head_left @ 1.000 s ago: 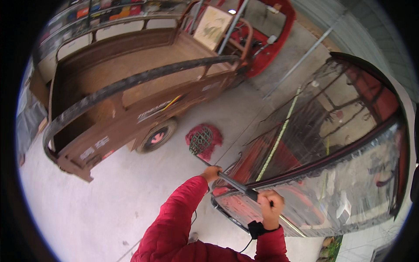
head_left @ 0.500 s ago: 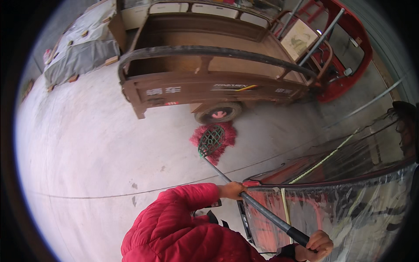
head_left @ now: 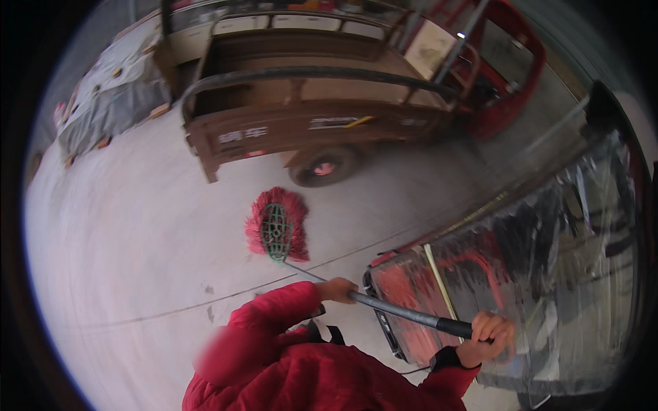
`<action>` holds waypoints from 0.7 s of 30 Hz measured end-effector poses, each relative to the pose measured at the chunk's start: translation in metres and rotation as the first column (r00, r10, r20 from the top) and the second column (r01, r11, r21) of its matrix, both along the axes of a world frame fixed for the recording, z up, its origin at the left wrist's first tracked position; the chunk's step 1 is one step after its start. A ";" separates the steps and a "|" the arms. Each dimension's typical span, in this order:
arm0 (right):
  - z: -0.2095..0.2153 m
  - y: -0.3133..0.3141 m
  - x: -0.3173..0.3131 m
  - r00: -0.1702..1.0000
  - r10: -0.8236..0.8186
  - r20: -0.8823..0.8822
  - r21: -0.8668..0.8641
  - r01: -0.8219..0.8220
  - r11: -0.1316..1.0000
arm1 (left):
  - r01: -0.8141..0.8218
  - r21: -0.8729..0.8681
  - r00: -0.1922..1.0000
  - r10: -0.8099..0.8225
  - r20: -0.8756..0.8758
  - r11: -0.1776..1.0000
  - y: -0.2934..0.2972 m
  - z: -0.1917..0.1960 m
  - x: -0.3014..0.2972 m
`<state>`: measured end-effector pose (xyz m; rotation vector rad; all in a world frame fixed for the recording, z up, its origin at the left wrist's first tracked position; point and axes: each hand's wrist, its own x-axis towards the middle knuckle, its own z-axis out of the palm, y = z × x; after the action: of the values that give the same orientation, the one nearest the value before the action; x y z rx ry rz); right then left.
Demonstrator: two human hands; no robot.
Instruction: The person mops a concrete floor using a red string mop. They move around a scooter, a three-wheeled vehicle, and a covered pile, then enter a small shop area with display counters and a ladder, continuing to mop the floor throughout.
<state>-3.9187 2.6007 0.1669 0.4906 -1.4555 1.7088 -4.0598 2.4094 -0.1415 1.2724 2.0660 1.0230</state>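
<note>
A mop (head_left: 411,316) with a long grey handle slants across the view. Its head (head_left: 295,220) has thick pinkish-red fringe around a green openwork oval frame and rests on the floor. Partway down the handle, my left hand (head_left: 337,290) is closed around the shaft. My right hand (head_left: 492,335) grips the black end of the handle, in front of a vehicle's clear plastic cover. Both arms wear a red padded jacket.
A brown cargo tricycle (head_left: 322,127) with a red front stands beyond the mop head, its rear wheel (head_left: 325,167) close by. At right is a red vehicle under clear plastic (head_left: 534,294). A sheet-covered pile (head_left: 113,103) sits far left on the concrete floor (head_left: 130,226).
The mop head has swung left, away from the tricycle's wheel. My right hand has risen in the view with the handle's end, and the handle lies flatter. Both hands keep their grip.
</note>
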 end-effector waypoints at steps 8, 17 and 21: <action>-0.001 -0.074 -0.009 0.988 0.146 -0.043 -0.026 -0.147 0.989 | -0.351 0.198 0.929 0.367 -0.051 0.915 -0.079 -0.007 0.017; 0.004 -0.273 -0.089 0.849 0.526 -0.046 0.111 -0.519 0.848 | -0.679 0.149 0.724 0.689 -0.026 0.719 -0.305 -0.008 0.032; -0.016 -0.368 -0.112 0.632 0.774 -0.024 0.049 -0.773 0.633 | -0.799 0.029 0.600 0.799 -0.020 0.601 -0.418 -0.017 0.056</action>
<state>-4.0311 2.2323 0.1510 1.3240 -1.3128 2.3046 -4.0038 1.9916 -0.1581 0.2661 2.7211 1.3716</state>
